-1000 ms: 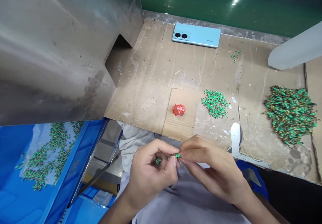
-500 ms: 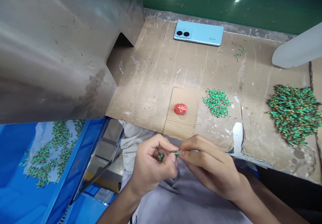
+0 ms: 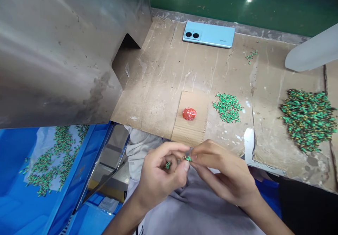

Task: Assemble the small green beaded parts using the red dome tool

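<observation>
My right hand (image 3: 224, 173) pinches a small green part (image 3: 188, 158) with a copper-coloured end between thumb and fingertips. My left hand (image 3: 160, 178) is curled, with a few more small green parts (image 3: 167, 165) held in its bent fingers. The left thumb tip lies right by the pinched part, while the left index finger is lifted off it. Both hands are over my lap, in front of the table edge. Beyond them, a small round red container (image 3: 189, 114) stands on a piece of cardboard (image 3: 182, 131). A loose pile of green parts (image 3: 228, 108) lies to its right.
A larger heap of green and yellowish parts (image 3: 308, 120) covers the table's right side. At the back lies a light blue phone (image 3: 208, 34). A metal housing (image 3: 66, 51) takes up the left. Below it, a blue bin (image 3: 16, 206) holds many similar parts. A white object (image 3: 311, 51) juts in at right.
My left index finger has lifted away from the thumb, opening that pinch. The small green part has turned and shifted slightly right in my right fingertips.
</observation>
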Demonstrator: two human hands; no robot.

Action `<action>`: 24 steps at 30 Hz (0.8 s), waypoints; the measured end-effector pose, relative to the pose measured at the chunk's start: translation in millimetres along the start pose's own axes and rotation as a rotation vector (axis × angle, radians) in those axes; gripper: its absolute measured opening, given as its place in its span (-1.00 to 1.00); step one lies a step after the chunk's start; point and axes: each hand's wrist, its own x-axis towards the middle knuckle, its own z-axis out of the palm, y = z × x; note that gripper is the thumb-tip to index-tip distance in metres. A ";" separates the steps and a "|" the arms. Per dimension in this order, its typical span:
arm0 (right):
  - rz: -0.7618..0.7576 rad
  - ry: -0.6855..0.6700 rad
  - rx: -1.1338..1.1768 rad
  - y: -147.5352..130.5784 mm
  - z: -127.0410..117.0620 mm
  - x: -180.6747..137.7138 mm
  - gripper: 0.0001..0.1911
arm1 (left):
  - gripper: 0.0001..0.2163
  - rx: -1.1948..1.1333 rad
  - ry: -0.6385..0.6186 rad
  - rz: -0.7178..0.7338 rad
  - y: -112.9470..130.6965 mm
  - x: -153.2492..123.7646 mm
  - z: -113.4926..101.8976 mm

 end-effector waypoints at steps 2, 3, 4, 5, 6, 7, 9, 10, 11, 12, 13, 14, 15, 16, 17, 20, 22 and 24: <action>0.134 0.023 0.116 -4.4 0.6 0.3 -0.78 | -0.68 -0.022 -0.025 0.039 -1.8 -1.4 -4.5; 0.208 0.033 0.165 -6.7 1.1 0.4 -0.83 | -0.66 -0.040 -0.037 0.072 -2.7 -1.4 -6.3; 0.275 0.042 0.204 -8.9 1.7 0.6 -0.88 | -0.67 -0.059 -0.050 0.109 -3.6 -0.9 -7.6; 0.331 0.050 0.236 -10.8 2.4 0.8 -0.93 | -0.70 -0.074 -0.063 0.143 -4.2 0.0 -8.4; 0.371 0.060 0.265 -12.3 3.0 1.1 -0.97 | -0.73 -0.086 -0.074 0.173 -4.6 1.0 -8.8; 0.397 0.069 0.291 -13.5 3.6 1.4 -0.99 | -0.76 -0.097 -0.080 0.200 -4.8 2.2 -8.8; 0.411 0.080 0.326 -14.2 4.5 2.0 -0.96 | -0.79 -0.110 -0.084 0.235 -4.8 4.3 -8.2; 0.404 0.083 0.330 -14.0 4.7 2.1 -0.95 | -0.80 -0.115 -0.086 0.243 -4.8 5.1 -7.8; 0.389 0.082 0.326 -13.4 4.7 2.0 -0.95 | -0.79 -0.121 -0.087 0.248 -4.9 5.7 -7.5; 0.367 0.079 0.318 -12.6 4.5 1.8 -0.95 | -0.78 -0.125 -0.088 0.245 -5.1 6.2 -7.2; 0.343 0.073 0.308 -11.7 4.1 1.6 -0.96 | -0.78 -0.130 -0.091 0.242 -5.4 6.5 -6.9; 0.321 0.063 0.298 -10.9 3.7 1.3 -0.97 | -0.77 -0.138 -0.095 0.241 -5.9 6.9 -6.6; 0.301 0.053 0.292 -10.2 3.2 1.1 -0.97 | -0.76 -0.144 -0.096 0.242 -6.4 7.2 -6.3; 0.287 0.042 0.290 -9.7 2.9 0.9 -0.96 | -0.75 -0.148 -0.097 0.247 -7.0 7.6 -5.9; 0.278 0.031 0.293 -9.4 2.7 0.9 -0.95 | -0.74 -0.151 -0.098 0.256 -7.7 7.8 -5.5; 0.259 0.014 0.307 -9.4 3.4 1.2 -0.93 | -0.71 -0.170 -0.091 0.284 -10.0 7.7 -4.4; 0.248 0.009 0.306 -9.8 4.3 1.6 -0.93 | -0.72 -0.191 -0.079 0.290 -11.8 6.7 -4.0; 0.241 0.012 0.307 -9.8 5.2 1.6 -0.92 | -0.74 -0.200 -0.057 0.281 -13.7 6.1 -3.6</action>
